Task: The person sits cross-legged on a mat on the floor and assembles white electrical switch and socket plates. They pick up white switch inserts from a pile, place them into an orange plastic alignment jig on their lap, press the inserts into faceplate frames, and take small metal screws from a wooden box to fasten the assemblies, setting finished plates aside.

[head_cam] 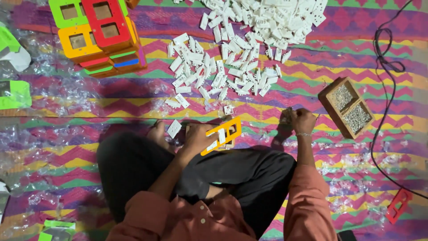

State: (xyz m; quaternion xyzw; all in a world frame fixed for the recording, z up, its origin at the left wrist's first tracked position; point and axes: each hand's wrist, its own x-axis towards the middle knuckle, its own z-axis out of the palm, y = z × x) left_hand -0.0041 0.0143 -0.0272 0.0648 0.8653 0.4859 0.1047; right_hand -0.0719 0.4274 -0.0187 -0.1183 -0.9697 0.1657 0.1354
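I sit cross-legged on a patterned mat. My left hand [196,136] grips a yellow plastic frame [223,134] with rectangular cut-outs, and a white insert sits in one of them. My right hand [302,120] is closed over a small bunch of metal screws [286,117], resting on the mat to the right of the frame. A single white piece [174,128] lies by my foot.
A large heap of white plastic pieces [232,58] spreads ahead. Stacked coloured frames [100,33] stand far left. A wooden two-compartment box of screws [347,107] sits to the right, a black cable [383,62] beyond it. A red frame [398,205] lies at the lower right.
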